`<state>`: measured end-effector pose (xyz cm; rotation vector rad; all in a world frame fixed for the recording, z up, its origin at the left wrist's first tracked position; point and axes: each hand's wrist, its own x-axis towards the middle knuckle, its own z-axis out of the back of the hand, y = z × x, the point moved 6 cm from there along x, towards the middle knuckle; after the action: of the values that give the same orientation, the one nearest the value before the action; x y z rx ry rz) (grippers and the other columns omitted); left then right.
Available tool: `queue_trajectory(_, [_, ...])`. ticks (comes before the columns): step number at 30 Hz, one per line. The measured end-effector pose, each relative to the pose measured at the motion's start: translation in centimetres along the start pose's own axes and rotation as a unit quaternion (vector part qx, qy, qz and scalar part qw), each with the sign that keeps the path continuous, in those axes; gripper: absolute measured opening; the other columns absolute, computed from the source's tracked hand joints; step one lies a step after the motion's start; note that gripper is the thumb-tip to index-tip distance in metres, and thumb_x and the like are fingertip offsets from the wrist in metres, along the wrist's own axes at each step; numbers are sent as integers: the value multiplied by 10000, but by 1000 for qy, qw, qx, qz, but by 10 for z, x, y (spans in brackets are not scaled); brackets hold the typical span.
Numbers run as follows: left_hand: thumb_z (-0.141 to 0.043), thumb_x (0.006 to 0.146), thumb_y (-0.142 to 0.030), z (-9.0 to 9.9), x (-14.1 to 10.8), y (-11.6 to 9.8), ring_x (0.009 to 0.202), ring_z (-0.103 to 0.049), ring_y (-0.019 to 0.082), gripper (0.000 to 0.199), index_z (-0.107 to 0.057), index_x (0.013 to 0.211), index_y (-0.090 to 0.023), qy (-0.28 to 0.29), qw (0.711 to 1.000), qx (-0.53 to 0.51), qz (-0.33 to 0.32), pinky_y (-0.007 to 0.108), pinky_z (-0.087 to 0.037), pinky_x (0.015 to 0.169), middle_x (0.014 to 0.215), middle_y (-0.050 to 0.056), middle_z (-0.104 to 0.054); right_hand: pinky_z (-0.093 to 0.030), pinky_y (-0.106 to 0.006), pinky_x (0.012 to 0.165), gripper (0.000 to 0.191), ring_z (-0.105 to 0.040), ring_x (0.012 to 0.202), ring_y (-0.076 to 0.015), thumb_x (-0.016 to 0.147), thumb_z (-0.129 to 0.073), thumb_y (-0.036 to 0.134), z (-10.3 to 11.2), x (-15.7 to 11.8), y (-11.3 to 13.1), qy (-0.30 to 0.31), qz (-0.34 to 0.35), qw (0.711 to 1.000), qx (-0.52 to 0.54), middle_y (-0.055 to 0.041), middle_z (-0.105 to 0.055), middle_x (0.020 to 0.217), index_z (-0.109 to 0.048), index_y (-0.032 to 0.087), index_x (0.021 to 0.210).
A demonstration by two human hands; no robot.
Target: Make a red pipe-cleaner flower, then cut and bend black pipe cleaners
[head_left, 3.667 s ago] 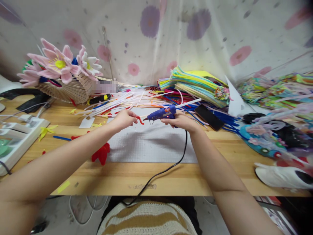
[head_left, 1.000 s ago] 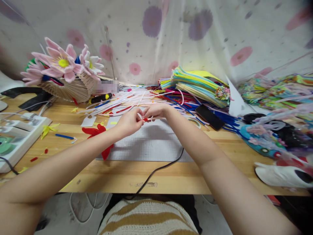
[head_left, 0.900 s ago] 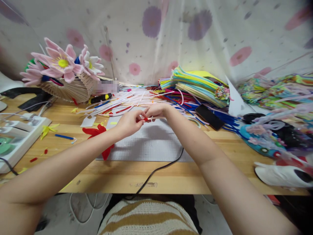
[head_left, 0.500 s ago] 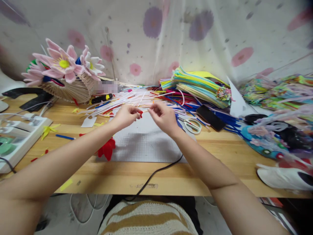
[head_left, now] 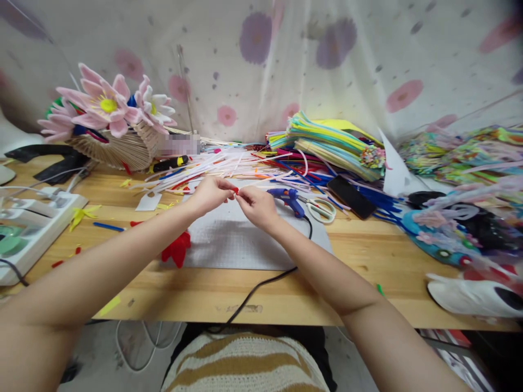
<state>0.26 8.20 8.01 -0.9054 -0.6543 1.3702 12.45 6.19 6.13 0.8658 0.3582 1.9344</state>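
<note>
A small red piece is held above the grey mat, pinched in the left hand. The right hand meets it at the fingertips — whether these grip too, I cannot tell. A blue glue gun lies just beyond the right hand, scissors beside it. Farther off, at the back left, a slatted basket bears pink and white flowers — its inside is hidden.

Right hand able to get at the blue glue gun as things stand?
Likely yes: the glue gun lies close beside the right hand, with nothing visible between them, though that hand is up against a small red piece.
</note>
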Motion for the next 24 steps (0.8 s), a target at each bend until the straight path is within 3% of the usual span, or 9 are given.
queue_trajectory(6, [-572, 661, -212, -3, 3, 2, 562, -570, 129, 162, -717, 716, -165, -4, 990, 126, -59, 237, -398, 513, 628, 22, -676, -327, -297, 724, 216, -503, 839, -200, 855, -421, 204, 20, 12, 20, 76, 118, 980, -141, -90, -638, 843, -631, 168, 818])
queue_trajectory(10, [-580, 676, -230, -7, 1, 5, 576, -595, 135, 157, -716, 732, -174, 15, 989, 135, -66, 239, -418, 526, 673, 26, -696, -320, -296, 722, 191, -479, 854, -201, 822, -447, 171, 29, 29, 20, 139, 135, 970, -148, -80, -644, 814, -628, 162, 760])
queue_trajectory(14, [-581, 696, -212, -12, -5, 6, 604, -624, 143, 140, -697, 755, -159, 52, 991, 113, -39, 235, -437, 534, 699, 42, -702, -329, -243, 641, 106, -499, 735, -136, 775, -524, 190, 22, 41, 1, 231, 54, 971, -37, -19, -617, 744, -605, 157, 716])
queue_trajectory(17, [-590, 703, -219, -14, -8, 5, 626, -635, 146, 131, -682, 770, -154, 61, 993, 93, -26, 230, -441, 531, 705, 45, -701, -362, -211, 588, 83, -519, 629, -97, 772, -525, 185, 9, 40, -12, 311, -39, 942, 116, 13, -570, 660, -571, 147, 714])
queue_trajectory(19, [-592, 706, -226, -14, -8, 5, 626, -636, 144, 127, -675, 771, -155, 66, 993, 94, -30, 225, -434, 521, 702, 43, -700, -381, -199, 551, 79, -525, 574, -81, 778, -503, 161, 4, 38, -16, 332, -87, 920, 191, 22, -555, 634, -554, 144, 720])
queue_trajectory(24, [-591, 712, -221, -12, -10, 6, 627, -637, 146, 99, -643, 773, -164, 51, 991, 118, -42, 233, -429, 534, 725, 42, -703, -362, -175, 463, 64, -504, 486, -64, 752, -544, 139, 0, 39, -19, 346, -129, 911, 186, 40, -530, 548, -556, 148, 690])
